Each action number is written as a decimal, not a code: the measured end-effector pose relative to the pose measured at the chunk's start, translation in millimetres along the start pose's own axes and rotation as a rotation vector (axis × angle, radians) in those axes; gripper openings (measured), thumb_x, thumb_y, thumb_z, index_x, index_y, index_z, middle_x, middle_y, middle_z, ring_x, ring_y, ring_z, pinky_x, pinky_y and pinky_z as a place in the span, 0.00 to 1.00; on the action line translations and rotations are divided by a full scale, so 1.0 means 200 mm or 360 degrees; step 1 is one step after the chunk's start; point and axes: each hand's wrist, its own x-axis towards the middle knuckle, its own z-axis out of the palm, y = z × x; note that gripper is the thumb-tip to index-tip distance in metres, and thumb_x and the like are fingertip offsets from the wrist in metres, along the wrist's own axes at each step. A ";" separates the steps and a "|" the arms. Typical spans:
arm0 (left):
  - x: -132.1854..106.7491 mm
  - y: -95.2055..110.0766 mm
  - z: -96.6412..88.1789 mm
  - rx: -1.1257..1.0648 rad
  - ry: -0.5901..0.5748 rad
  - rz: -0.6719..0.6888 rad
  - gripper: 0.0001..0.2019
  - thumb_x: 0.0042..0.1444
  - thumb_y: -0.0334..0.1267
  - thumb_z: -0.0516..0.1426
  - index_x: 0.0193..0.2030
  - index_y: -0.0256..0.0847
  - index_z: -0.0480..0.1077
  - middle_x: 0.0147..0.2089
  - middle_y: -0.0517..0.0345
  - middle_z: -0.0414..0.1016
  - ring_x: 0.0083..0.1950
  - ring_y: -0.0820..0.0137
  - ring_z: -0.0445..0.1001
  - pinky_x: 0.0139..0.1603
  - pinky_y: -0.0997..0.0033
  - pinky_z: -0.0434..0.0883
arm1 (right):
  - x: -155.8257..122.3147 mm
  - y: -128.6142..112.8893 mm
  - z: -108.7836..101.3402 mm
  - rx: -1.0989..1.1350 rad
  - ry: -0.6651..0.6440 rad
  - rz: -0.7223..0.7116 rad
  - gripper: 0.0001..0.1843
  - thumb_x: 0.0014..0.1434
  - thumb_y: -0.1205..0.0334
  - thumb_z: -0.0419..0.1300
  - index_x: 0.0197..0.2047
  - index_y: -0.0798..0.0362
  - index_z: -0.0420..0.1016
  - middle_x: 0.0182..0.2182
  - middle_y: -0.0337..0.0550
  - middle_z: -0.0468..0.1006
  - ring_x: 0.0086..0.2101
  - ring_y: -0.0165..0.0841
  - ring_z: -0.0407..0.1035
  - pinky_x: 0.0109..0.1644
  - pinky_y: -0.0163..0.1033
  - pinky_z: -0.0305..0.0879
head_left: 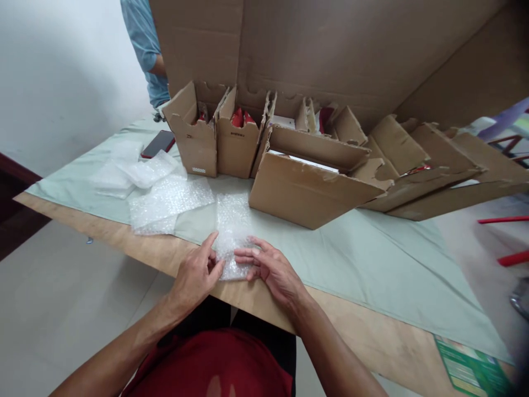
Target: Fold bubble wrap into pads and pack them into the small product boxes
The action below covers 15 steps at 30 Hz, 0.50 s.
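Observation:
A sheet or bag of clear bubble wrap (233, 220) lies flat at the table's front edge, directly before me. At its left side is my left hand (199, 268), thumb and index finger apart, with the thumb tip at the plastic's edge and the other fingers curled partly out of sight. My right hand (270, 267) rests at the right side, its fingers spread and reaching over the wrap. Whether anything is inside the wrap, I cannot make out. More bubble wrap pieces (165, 198) lie loosely piled to the left.
Several cardboard boxes (239, 146) with small packets stand along the back, before a tall cardboard panel (314, 49). A dark phone (159, 144) lies behind the pile. A person's blue sleeve (142, 33) shows at back left. A green printed sheet (471, 366) lies front right.

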 end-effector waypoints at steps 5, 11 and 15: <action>0.03 -0.01 -0.01 0.0159 -0.0038 0.0093 0.28 0.62 0.37 0.56 0.69 0.39 0.59 0.30 0.64 0.73 0.30 0.69 0.72 0.36 0.69 0.70 | -0.07 0.02 0.01 -0.0369 0.0041 -0.0222 0.38 0.65 0.52 0.62 0.72 0.52 0.52 0.52 0.55 0.81 0.47 0.40 0.77 0.36 0.38 0.73; 0.06 -0.05 -0.04 0.0310 -0.0061 0.0170 0.26 0.63 0.36 0.57 0.67 0.39 0.62 0.29 0.63 0.74 0.32 0.66 0.74 0.40 0.65 0.72 | -0.16 0.10 -0.06 -0.2025 -0.0095 -0.1169 0.25 0.60 0.66 0.61 0.61 0.49 0.72 0.63 0.54 0.72 0.63 0.48 0.64 0.63 0.60 0.64; 0.04 -0.04 -0.07 0.0349 -0.0011 0.0322 0.22 0.66 0.39 0.57 0.65 0.40 0.64 0.43 0.51 0.76 0.45 0.60 0.76 0.49 0.58 0.75 | -0.12 0.14 -0.10 -0.2524 -0.0083 -0.1364 0.16 0.65 0.69 0.58 0.56 0.54 0.76 0.60 0.56 0.75 0.60 0.48 0.66 0.57 0.56 0.68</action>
